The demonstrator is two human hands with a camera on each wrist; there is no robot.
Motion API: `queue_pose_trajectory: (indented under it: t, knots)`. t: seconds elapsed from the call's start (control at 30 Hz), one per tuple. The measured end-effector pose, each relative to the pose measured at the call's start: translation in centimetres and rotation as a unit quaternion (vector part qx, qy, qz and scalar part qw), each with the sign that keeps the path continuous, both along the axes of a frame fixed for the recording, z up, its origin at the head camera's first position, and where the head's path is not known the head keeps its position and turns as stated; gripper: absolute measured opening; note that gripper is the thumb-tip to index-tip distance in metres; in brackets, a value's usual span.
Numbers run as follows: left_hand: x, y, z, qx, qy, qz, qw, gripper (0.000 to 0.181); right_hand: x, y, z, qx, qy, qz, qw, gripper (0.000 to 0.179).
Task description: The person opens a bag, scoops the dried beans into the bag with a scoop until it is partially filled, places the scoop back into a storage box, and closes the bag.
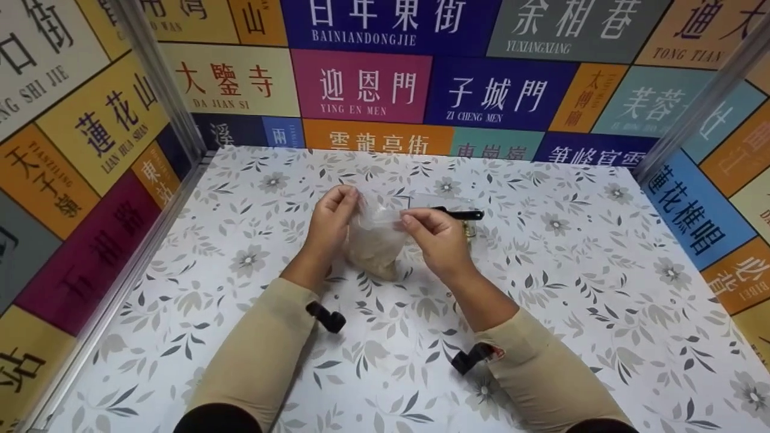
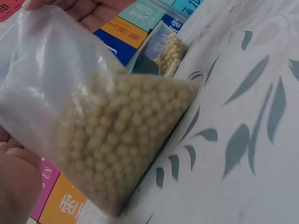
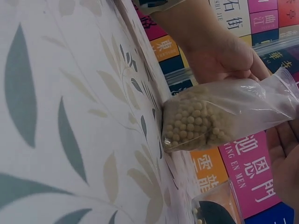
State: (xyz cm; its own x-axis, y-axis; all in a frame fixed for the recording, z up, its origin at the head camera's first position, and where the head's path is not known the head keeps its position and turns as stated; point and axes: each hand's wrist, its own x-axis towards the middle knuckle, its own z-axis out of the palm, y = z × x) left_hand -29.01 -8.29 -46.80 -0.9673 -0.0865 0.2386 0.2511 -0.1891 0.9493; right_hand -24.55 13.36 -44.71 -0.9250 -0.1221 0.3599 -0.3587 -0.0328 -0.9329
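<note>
A translucent plastic bag (image 1: 377, 237) with pale yellow, round beans (image 2: 126, 126) in its lower part stands on the table. At its upper left edge, my left hand (image 1: 329, 219) pinches the plastic between thumb and fingers. My right hand (image 1: 442, 240) pinches the bag's top edge from the other side. In the right wrist view, the left hand (image 3: 229, 56) shows behind the bag, and part of the right hand (image 3: 285, 158) is cut off at the frame's edge. Slack plastic rises above the beans.
Behind my right hand is a clear box (image 1: 442, 199), partly hidden, with a black handle (image 1: 466, 214) across it. Similar beans (image 2: 172, 53) lie inside the box. A leaf-patterned cloth (image 1: 385, 367) covers the table; colourful sign panels (image 1: 361, 90) form walls around it.
</note>
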Motion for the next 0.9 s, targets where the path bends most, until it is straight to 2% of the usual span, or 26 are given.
queue_pose_trajectory:
  t: [0.17,0.3,0.57,0.7,0.9]
  knots:
    - [0.9,-0.9,0.0,0.012,-0.016,0.016,0.9997,0.014,-0.4,0.5,0.0,-0.016,-0.022,-0.037,0.9989,0.013]
    - [1.3,-1.2,0.0,0.005,-0.013,0.024,0.9996,0.015,-0.6,0.9,0.2,-0.011,-0.018,-0.058,0.9981,0.012]
    - [1.7,-0.9,-0.3,0.02,0.041,-0.022,0.9987,0.006,-0.9,1.5,0.6,-0.029,-0.02,-0.099,0.9945,0.008]
    - [1.8,-0.8,-0.3,0.004,0.049,-0.02,0.9986,0.006,-1.1,1.5,0.5,-0.042,-0.019,-0.084,0.9954,0.008]
    - [1.9,-0.7,-0.1,-0.033,0.045,-0.04,0.9977,0.02,-1.3,1.4,0.1,-0.066,-0.031,-0.027,0.997,0.011]
